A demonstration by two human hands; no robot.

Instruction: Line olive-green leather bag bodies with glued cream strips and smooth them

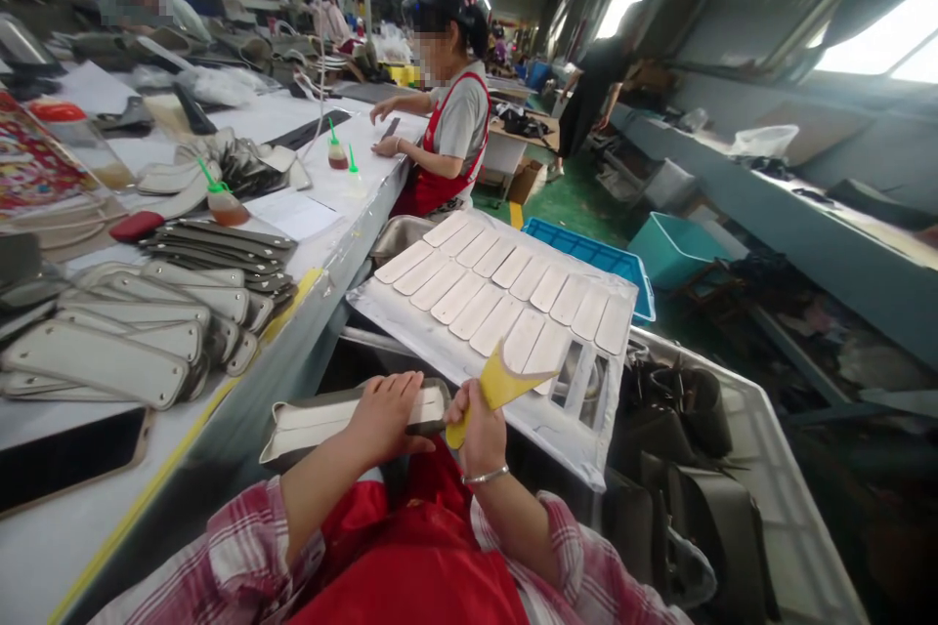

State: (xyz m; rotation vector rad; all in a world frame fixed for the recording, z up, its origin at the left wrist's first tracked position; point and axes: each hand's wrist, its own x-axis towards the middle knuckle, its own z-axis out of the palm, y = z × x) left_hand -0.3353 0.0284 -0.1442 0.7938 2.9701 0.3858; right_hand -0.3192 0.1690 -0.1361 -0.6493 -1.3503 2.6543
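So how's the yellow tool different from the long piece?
The yellow tool is yellow; the long piece is whitish on top with dark grey sides.
The yellow tool is thin and flat, while the long piece looks thicker.
The yellow tool is gripped in the right hand; the long piece lies under the left hand.
Both have a hand on them.

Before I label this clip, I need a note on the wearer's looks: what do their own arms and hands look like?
The left sleeve and right sleeve are plaid, dark pink and white, ending short of the wrists. The left hand and right hand are ungloved. A silver-coloured bangle is worn on the right; none shows on the left.
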